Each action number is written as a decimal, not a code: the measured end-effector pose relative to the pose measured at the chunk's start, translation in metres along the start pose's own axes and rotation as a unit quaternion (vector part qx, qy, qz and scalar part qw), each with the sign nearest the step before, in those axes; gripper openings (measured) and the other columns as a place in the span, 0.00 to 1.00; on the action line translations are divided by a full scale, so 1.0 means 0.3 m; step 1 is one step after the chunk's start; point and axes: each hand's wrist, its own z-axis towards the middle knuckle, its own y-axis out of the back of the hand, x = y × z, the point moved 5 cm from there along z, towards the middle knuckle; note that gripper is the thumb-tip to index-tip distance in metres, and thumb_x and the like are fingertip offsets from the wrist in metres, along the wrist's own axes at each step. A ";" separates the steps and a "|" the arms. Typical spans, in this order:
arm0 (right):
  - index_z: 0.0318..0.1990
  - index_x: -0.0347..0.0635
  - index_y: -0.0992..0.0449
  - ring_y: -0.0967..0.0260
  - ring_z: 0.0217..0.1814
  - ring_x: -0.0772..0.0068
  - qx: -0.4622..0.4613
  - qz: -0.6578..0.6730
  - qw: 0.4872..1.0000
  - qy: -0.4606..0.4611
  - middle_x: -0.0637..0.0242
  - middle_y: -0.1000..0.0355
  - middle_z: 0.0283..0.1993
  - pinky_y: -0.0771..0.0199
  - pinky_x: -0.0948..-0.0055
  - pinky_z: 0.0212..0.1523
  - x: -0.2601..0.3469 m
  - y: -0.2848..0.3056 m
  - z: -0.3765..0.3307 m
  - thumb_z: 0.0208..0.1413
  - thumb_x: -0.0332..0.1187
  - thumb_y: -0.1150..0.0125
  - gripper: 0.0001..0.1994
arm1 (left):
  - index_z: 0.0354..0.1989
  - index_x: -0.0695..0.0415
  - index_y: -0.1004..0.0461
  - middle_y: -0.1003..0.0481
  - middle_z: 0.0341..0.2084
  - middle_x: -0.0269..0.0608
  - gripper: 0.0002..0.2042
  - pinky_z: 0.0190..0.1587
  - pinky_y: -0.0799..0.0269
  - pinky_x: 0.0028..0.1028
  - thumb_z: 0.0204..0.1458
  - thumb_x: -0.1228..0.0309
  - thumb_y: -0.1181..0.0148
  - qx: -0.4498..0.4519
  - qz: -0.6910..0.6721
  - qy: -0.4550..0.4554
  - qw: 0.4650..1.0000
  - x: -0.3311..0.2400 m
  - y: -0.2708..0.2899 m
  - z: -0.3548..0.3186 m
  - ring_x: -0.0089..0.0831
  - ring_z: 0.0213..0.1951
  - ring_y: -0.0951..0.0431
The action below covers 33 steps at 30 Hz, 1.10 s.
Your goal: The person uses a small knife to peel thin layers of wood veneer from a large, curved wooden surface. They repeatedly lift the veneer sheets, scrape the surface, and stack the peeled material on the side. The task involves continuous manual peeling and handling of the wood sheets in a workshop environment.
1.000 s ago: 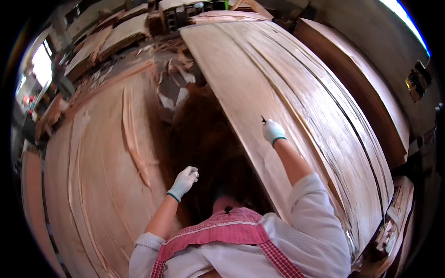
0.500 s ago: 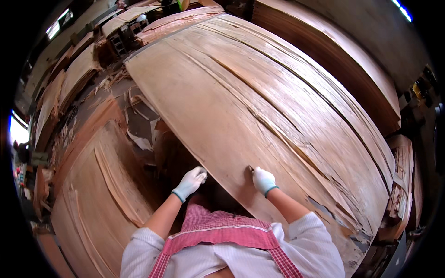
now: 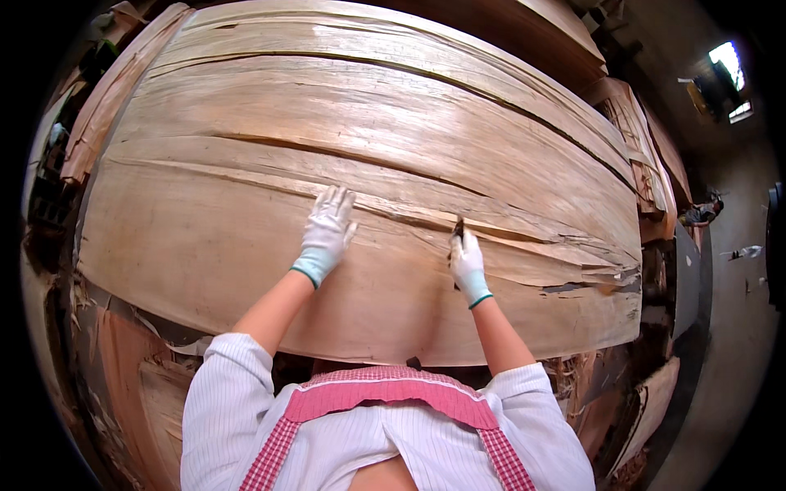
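Wide, pale wood veneer sheets (image 3: 205, 237) lie spread in front of me, with long splits and raised, overlapping edges running left to right. My left hand (image 3: 327, 229), in a white glove with a teal cuff, is laid on the veneer with fingers stretched out, its fingertips by a raised seam. To its right, my gloved right hand (image 3: 468, 266) is closed round a small dark tool (image 3: 458, 227), whose tip points away from me at the lifted seam edge. The tool's exact kind is too small to make out. Torn, ragged veneer (image 3: 602, 266) lies at the right end.
Another tall veneer stack (image 3: 524, 41) stands beyond the far edge. Bundled strips (image 3: 634, 155) are at the right, by a grey floor (image 3: 729, 327) where a person (image 3: 702, 214) is seen far off. Veneer scraps (image 3: 106, 368) lie low at the left.
My view has turned right, squarely facing the veneer. My left hand has gone from the near edge onto the sheet and opened out. My right hand has moved farther in with the tool.
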 end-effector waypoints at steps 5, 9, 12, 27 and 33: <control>0.40 0.36 0.32 0.38 0.42 0.39 0.054 -0.105 0.993 0.006 0.46 0.33 0.37 0.36 0.58 0.45 0.097 -0.084 0.097 0.60 0.36 0.53 0.11 | 0.63 0.60 0.42 0.45 0.65 0.47 0.29 0.69 0.61 0.38 0.57 0.55 0.53 0.142 -0.013 -0.059 0.988 0.105 -0.153 0.009 0.40 0.67 0.48; 0.39 0.36 0.32 0.37 0.41 0.42 0.002 -0.164 0.986 -0.042 0.46 0.34 0.38 0.36 0.56 0.42 0.169 -0.097 0.148 0.61 0.36 0.53 0.11 | 0.63 0.59 0.42 0.45 0.65 0.48 0.29 0.69 0.62 0.38 0.55 0.56 0.52 0.145 -0.020 -0.050 0.988 0.142 -0.156 0.005 0.40 0.67 0.49; 0.41 0.37 0.32 0.36 0.40 0.42 -0.004 -0.118 0.992 0.034 0.47 0.34 0.39 0.36 0.52 0.40 0.270 -0.147 0.204 0.61 0.35 0.53 0.10 | 0.63 0.60 0.42 0.45 0.64 0.49 0.31 0.69 0.63 0.39 0.54 0.54 0.53 0.183 -0.079 -0.006 0.980 0.156 -0.181 -0.002 0.41 0.67 0.48; 0.42 0.36 0.30 0.34 0.46 0.40 0.242 -0.296 0.923 0.044 0.42 0.32 0.45 0.33 0.52 0.48 0.622 -0.728 0.684 0.60 0.42 0.54 0.17 | 0.52 0.62 0.34 0.30 0.43 0.45 0.17 0.42 0.26 0.27 0.57 0.67 0.47 -0.250 -0.573 0.562 0.541 1.306 0.172 0.124 0.32 0.38 0.28; 0.41 0.35 0.30 0.34 0.46 0.40 0.267 -0.294 0.916 0.052 0.42 0.31 0.44 0.34 0.50 0.47 0.624 -0.708 0.684 0.59 0.42 0.54 0.16 | 0.46 0.59 0.27 0.28 0.39 0.41 0.16 0.38 0.26 0.29 0.54 0.61 0.40 -0.230 -0.594 0.552 0.538 1.399 0.162 0.257 0.33 0.37 0.28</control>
